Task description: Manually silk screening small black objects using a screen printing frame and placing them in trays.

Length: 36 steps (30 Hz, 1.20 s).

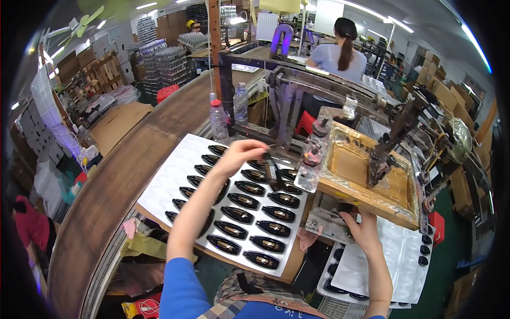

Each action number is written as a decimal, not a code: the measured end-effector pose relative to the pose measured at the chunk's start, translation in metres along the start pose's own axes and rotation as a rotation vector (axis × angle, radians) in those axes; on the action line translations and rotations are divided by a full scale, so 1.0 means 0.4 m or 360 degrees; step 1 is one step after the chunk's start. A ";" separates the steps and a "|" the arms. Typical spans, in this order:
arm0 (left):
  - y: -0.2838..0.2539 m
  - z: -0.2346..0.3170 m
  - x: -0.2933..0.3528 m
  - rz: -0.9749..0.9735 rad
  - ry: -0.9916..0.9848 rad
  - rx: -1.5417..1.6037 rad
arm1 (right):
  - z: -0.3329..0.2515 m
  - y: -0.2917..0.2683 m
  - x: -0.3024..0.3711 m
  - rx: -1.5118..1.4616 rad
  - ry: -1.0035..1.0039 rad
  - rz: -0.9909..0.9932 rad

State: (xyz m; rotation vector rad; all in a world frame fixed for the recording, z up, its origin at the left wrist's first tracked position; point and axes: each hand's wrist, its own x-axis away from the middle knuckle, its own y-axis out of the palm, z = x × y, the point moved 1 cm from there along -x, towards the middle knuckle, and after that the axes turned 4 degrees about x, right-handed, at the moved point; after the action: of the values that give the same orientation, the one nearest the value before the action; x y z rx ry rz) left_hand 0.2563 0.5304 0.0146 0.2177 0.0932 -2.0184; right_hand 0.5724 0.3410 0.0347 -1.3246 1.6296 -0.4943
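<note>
My left hand (243, 155) reaches over a white tray (164, 175) holding rows of glossy black boat-shaped pieces with gold printing. A dark elongated piece (273, 173) hangs from its pinched fingertips, turned upright unlike those lying in the tray. My right hand (365, 231) is by a metal fixture (324, 220), below the wooden-edged printing screen (366, 170). Its thumb lies near the fixture's end; the other fingers are partly hidden under the screen's edge. Whether they hold anything does not show.
A clear bottle with a red cap (218, 122) stands behind the tray. At lower right lie stacked white trays (396, 260) with black pieces at their edges. A long brown conveyor belt (117, 181) curves along the left. Another person (340, 53) sits beyond the press frame.
</note>
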 end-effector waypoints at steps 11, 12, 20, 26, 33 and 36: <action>-0.661 -0.148 0.108 0.1155 -0.0093 -0.0178 | 0.171 -0.117 0.195 0.0077 0.0407 0.0349; -0.694 -0.175 0.107 0.1247 -0.0107 -0.0213 | 0.189 -0.125 0.213 0.0013 0.0457 0.0452; -0.788 -0.322 0.025 0.1679 -0.0221 -0.0503 | 0.192 -0.166 0.283 -0.0016 0.0726 0.0649; -0.777 -0.356 -0.048 0.1604 -0.0410 -0.1332 | 0.224 -0.202 0.352 0.0104 0.0846 0.0654; -0.832 -0.435 -0.059 0.1219 -0.0381 -0.1830 | 0.309 -0.299 0.394 0.0178 0.0870 0.0817; -0.902 -0.426 -0.016 0.1137 -0.0121 -0.1739 | 0.465 -0.353 0.385 0.0055 0.1049 0.1000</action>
State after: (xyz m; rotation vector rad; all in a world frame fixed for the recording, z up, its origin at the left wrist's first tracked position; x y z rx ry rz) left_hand -0.0452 0.7231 -0.1619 -0.4643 0.8997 -1.0477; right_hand 0.8097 0.1988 -0.0063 -0.5666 2.4340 -0.5929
